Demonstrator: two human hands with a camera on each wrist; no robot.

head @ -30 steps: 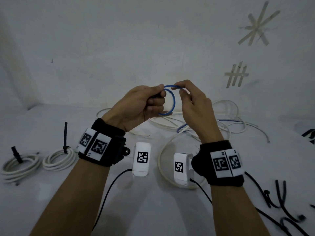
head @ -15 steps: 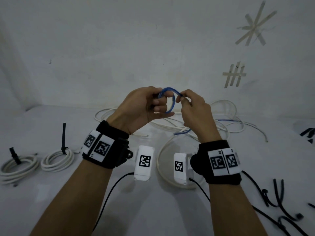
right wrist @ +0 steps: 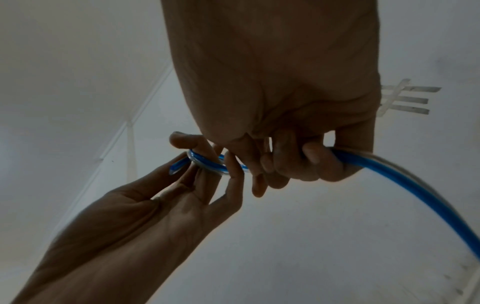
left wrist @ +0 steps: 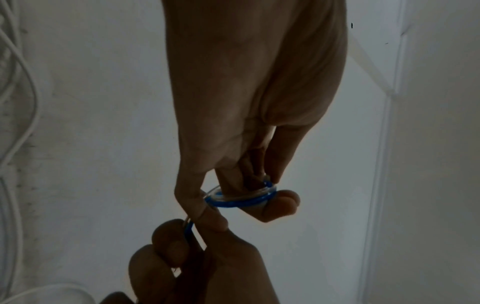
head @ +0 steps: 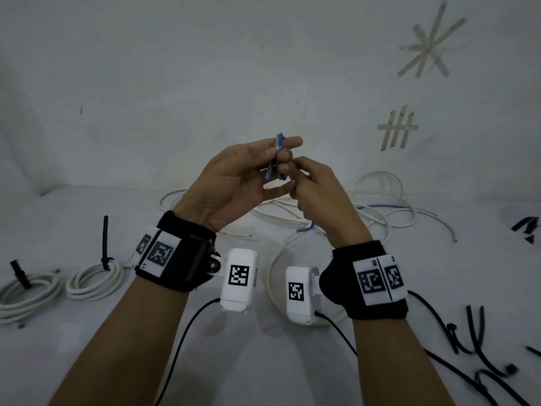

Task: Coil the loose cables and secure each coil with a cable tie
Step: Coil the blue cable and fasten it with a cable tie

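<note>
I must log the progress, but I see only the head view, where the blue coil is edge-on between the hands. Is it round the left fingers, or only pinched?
Observer: The left wrist view shows the blue coil lying round some fingers of the left hand, with the thumb touching its edge.
Operator: Does the right hand hold the rest of the cable?
Observer: Yes. In the right wrist view the right hand has its fingers curled round the blue cable, which arcs away down to the right.
Operator: Where is the cut end?
Observer: The cut end sticks out of the coil on the left hand's side.
</note>
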